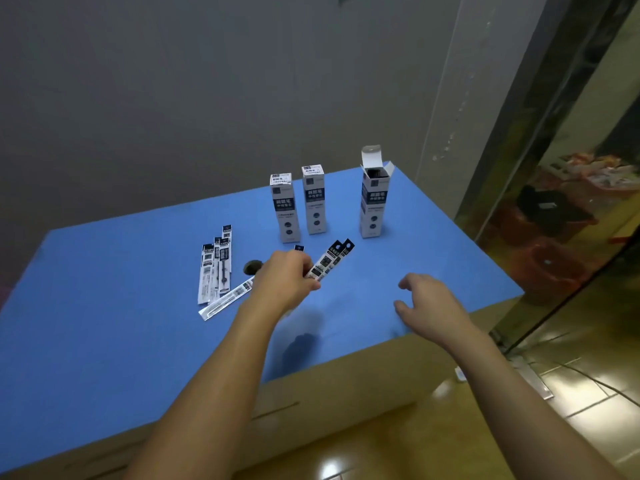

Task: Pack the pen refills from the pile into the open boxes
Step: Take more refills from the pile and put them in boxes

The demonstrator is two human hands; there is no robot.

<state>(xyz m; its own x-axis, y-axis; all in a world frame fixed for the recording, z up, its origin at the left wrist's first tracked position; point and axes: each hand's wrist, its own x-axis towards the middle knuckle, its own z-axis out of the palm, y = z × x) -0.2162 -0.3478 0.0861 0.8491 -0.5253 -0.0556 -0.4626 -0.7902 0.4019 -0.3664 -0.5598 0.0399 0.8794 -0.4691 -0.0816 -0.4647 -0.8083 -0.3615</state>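
My left hand (287,277) is over the middle of the blue surface (104,306), its fingers curled round two packaged pen refills (330,259) whose black header ends fan up and to the right, clear of the surface. A third black header (299,248) peeks above the knuckles; I cannot tell whether it is in the grip or lying behind. My right hand (427,304) hovers near the surface's front right edge with its fingers loosely bent and spread, holding nothing.

The pile of refills (216,268) lies to the left of my left hand, several packs side by side and one slanted pack (227,299) running under the wrist, its far end hidden by my hand. A dark round spot (252,267) on the surface sits just beside the pile, partly covered by my hand.

Three tall boxes stand upright toward the back. The two closed boxes (301,202) stand near each other; the open box (374,202) stands apart to the right, close to the back right corner, flaps up. I can only make out darkness inside it.

Between my hands and the boxes the blue surface lies bare. The right edge drops to a glossy tiled floor (588,393), and a reflective panel (571,168) stands just beyond it.
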